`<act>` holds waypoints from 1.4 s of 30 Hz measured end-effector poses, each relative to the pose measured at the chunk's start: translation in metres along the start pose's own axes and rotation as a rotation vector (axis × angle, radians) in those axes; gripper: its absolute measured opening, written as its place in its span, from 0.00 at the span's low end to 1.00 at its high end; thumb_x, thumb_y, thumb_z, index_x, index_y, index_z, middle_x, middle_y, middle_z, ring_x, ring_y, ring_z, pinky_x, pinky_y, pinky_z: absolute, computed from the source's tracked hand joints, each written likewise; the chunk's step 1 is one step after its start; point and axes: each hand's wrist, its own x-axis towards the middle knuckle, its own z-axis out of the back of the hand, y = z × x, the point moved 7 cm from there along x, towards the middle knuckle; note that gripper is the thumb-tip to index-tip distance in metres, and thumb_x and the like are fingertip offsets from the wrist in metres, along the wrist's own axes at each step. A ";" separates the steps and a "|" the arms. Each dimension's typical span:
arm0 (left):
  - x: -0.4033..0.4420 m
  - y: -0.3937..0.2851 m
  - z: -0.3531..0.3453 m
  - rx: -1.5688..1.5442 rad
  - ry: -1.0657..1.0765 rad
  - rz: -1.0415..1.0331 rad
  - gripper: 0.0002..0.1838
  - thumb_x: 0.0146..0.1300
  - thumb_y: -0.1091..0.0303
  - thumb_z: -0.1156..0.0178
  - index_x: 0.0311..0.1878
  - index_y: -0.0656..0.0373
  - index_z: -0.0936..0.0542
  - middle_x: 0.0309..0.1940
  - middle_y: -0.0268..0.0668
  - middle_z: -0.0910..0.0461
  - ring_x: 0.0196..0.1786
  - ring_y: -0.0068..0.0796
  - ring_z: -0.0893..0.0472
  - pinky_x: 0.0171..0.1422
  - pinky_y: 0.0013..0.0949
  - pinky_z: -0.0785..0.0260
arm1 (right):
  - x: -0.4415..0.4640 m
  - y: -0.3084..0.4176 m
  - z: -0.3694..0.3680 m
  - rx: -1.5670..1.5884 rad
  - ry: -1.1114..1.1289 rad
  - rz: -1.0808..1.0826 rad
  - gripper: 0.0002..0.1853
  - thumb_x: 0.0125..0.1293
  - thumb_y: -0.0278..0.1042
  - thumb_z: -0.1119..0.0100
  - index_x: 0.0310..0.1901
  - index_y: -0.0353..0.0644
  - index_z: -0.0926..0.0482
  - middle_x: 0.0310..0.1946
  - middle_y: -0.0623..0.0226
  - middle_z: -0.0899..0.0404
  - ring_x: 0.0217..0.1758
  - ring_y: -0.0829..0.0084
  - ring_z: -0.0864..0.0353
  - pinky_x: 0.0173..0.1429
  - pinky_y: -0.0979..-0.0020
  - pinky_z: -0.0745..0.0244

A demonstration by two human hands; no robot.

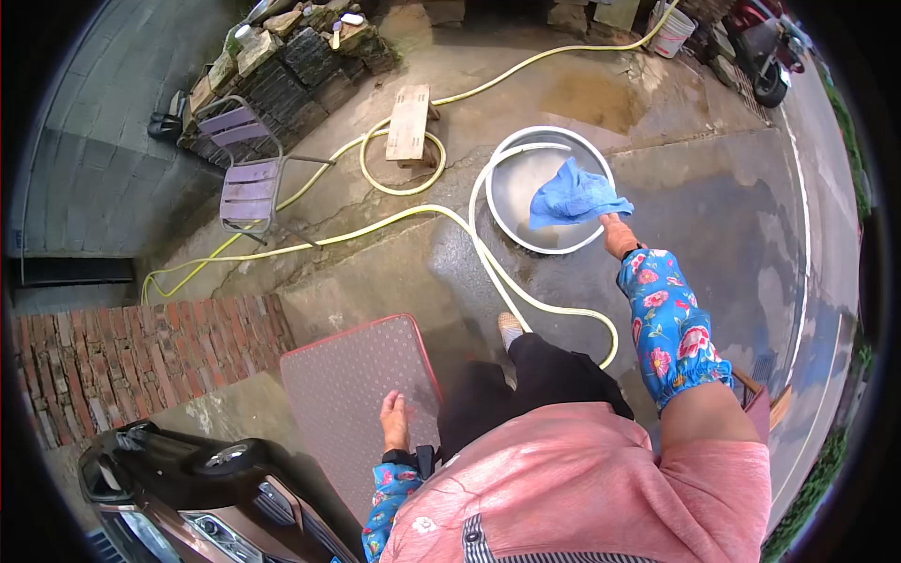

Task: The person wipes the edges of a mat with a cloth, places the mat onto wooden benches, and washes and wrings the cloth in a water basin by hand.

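My right hand [618,236] is stretched forward, its fingers closed on a corner of a blue cloth [574,195]. The cloth hangs bunched over the round metal basin [494,205], whose pale rim lies just beyond my fingers. Some liquid shows in the basin, and the end of a yellow hose [540,146] reaches in over the rim. My left hand [395,420] hangs low at my side above a brown patterned tabletop with a red edge [352,385]. Its fingers are loosely apart and nothing shows in them. Floral sleeves cover both forearms.
The hose loops across the wet concrete, past my foot [510,328] and around a small wooden stool [408,122]. A slatted metal chair [251,188] stands at left by a stone pile [305,75]. A car [216,497], a bucket [672,33] and a motorbike [765,56] are farther out.
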 end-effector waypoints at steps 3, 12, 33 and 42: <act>0.013 0.006 0.006 0.025 0.013 0.047 0.20 0.63 0.65 0.46 0.57 0.60 0.30 0.46 0.38 0.24 0.30 0.29 0.21 0.30 0.29 0.29 | -0.044 -0.017 -0.029 0.188 -0.132 0.020 0.18 0.59 0.31 0.51 0.52 0.42 0.26 0.55 0.51 0.29 0.62 0.52 0.34 0.64 0.61 0.37; 0.095 -0.071 -0.017 0.055 0.166 0.104 0.18 0.62 0.66 0.49 0.55 0.58 0.33 0.40 0.38 0.28 0.29 0.36 0.22 0.29 0.36 0.28 | -0.172 -0.041 -0.110 0.775 0.363 -0.576 0.09 0.64 0.32 0.52 0.39 0.42 0.22 0.24 0.65 0.23 0.20 0.72 0.23 0.24 0.70 0.24; 0.453 -0.466 -0.068 0.687 0.616 -0.002 0.22 0.63 0.53 0.47 0.57 0.51 0.35 0.42 0.41 0.29 0.30 0.42 0.22 0.28 0.41 0.28 | -0.250 0.285 -0.158 1.510 -0.015 -1.290 0.10 0.61 0.30 0.50 0.42 0.41 0.24 0.29 0.63 0.21 0.22 0.68 0.19 0.24 0.68 0.23; 0.380 -0.477 -0.182 0.926 0.872 -0.079 0.29 0.63 0.53 0.48 0.64 0.55 0.40 0.54 0.47 0.31 0.39 0.43 0.22 0.38 0.39 0.28 | -0.266 0.344 -0.186 1.654 -0.252 -1.388 0.10 0.63 0.32 0.51 0.43 0.41 0.24 0.31 0.63 0.21 0.21 0.72 0.21 0.22 0.72 0.24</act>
